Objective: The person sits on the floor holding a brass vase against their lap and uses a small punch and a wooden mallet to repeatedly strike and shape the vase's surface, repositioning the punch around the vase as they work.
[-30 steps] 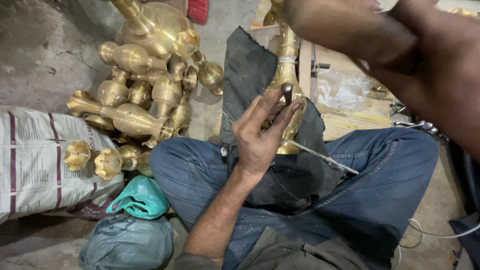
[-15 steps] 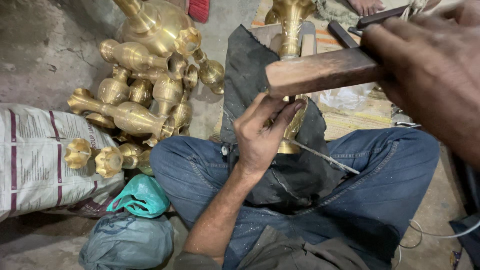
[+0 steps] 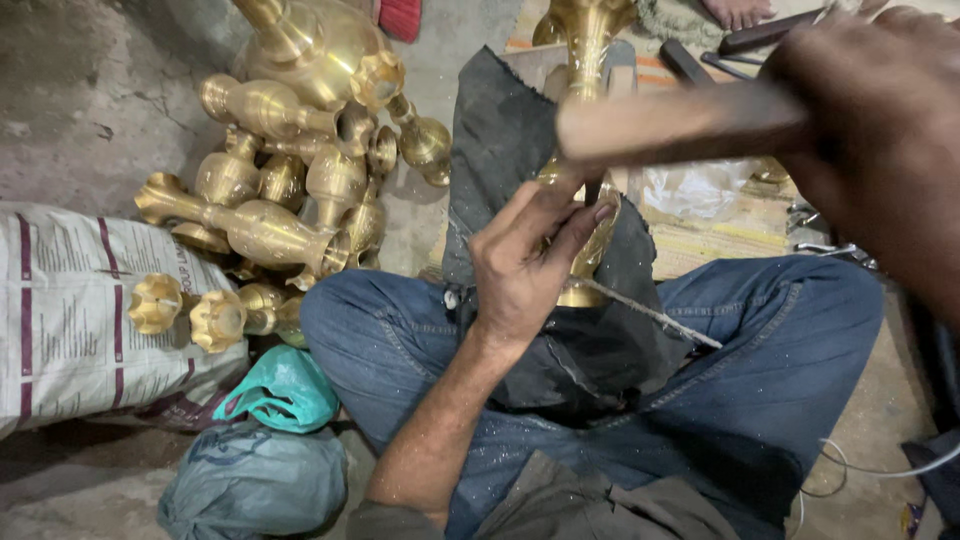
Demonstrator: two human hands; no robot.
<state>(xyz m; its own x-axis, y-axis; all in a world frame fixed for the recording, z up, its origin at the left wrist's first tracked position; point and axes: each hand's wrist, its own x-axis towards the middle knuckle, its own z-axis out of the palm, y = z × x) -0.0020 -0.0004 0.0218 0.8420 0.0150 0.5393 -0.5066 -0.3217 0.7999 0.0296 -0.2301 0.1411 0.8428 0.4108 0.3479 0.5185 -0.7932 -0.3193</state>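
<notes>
Brass is the material of the tall vase (image 3: pixel 583 120) that stands in the upper centre of the frame, on a dark cloth (image 3: pixel 560 340) which lies over the person's lap in blue jeans (image 3: pixel 760 370). The left hand (image 3: pixel 530 260) is in the middle of the frame; its fingers are closed around a small dark punch tool (image 3: pixel 592 190) and press it against the side of the vase. The right hand (image 3: pixel 880 130) is large and blurred in the upper right of the frame, and it grips a wooden hammer handle (image 3: pixel 680 122) which reaches to the left, just above the left hand. A thin rod (image 3: pixel 650 315) lies across the cloth, near the foot of the vase. In the upper left lies a pile of brass vases (image 3: pixel 290 190) on the floor. Below it, at the left edge, is a printed sack (image 3: pixel 70 310), and near the lower left are a green plastic bag (image 3: pixel 285 385) and a grey bag (image 3: pixel 250 480).
</notes>
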